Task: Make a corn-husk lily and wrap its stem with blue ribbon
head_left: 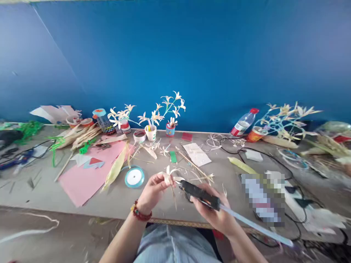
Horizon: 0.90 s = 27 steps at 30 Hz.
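At the bench's (55, 197) near edge, your left hand (153, 191) pinches a straw flower (168, 176) and your right hand (216, 215) grips a glue gun (199, 193), apparently gluing, which calls for steady aim.

I see a little pale husk flower (168, 174) pinched in my left hand (153, 190). Its thin petals spread upward and a thin stem hangs down. The black glue gun (199, 192) lies sideways in my right hand (216, 215), with its tip just beside the bottom of the flower. A long clear glue stick (255, 226) pokes out of its back, slanting down to the right.
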Available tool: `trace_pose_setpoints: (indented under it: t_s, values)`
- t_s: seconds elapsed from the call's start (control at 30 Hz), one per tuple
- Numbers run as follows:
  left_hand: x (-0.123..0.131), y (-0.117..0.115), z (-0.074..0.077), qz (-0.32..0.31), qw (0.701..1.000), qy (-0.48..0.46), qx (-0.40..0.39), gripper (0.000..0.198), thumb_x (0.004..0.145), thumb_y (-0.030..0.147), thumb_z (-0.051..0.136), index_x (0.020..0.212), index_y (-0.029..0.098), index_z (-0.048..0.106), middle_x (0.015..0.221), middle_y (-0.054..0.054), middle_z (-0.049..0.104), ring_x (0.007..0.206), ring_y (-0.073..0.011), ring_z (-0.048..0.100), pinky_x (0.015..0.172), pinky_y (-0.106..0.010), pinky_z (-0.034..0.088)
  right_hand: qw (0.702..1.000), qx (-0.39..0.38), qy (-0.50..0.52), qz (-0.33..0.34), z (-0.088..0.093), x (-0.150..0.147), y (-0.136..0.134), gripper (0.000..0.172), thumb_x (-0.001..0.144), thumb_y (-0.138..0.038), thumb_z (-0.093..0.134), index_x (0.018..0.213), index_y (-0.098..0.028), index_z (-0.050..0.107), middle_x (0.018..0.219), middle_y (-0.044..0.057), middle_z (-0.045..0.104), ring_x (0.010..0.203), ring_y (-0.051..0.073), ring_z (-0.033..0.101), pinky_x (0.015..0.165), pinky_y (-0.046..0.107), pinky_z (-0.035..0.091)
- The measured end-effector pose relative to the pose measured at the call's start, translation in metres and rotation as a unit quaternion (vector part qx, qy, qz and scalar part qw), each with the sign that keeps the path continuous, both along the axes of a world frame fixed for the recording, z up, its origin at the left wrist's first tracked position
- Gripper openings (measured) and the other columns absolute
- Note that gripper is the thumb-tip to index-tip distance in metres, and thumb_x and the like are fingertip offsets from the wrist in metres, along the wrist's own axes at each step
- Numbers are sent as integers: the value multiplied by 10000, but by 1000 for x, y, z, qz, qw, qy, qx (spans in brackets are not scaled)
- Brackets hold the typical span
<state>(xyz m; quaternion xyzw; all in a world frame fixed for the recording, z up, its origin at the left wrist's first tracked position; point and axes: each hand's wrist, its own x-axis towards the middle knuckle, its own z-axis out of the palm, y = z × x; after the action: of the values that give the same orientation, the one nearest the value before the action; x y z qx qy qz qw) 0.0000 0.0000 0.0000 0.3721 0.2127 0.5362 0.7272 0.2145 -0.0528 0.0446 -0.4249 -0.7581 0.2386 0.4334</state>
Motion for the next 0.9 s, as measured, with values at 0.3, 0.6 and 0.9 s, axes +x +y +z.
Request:
trace_pose_setpoints:
  t_s: [0.3,0.6,0.9]
  values:
    - [1,-3,10,-27,999,19,1,142,734,279,810,712,164,728,728,-26,676,726,-154,604,722,-266,433,995,72,-73,-12,9,-2,-1,120,877,-163,550,960,-246,528,679,-17,664,553,156,627,563,260,472]
    - [1,-6,14,-24,1000,12,15,89,785,228,769,723,181,727,744,-20,694,738,-149,623,762,-272,445,996,24,-78,-23,9,-7,-3,36,927,-223,544,952,-247,534,709,-23,675,601,157,643,587,252,471]
    - [0,-6,13,-16,999,29,28,102,793,253,763,751,163,740,743,-33,698,740,-152,622,752,-268,449,998,14,-56,-8,4,-6,-2,26,926,-226,554,917,-237,532,720,-11,633,607,151,616,592,255,465]
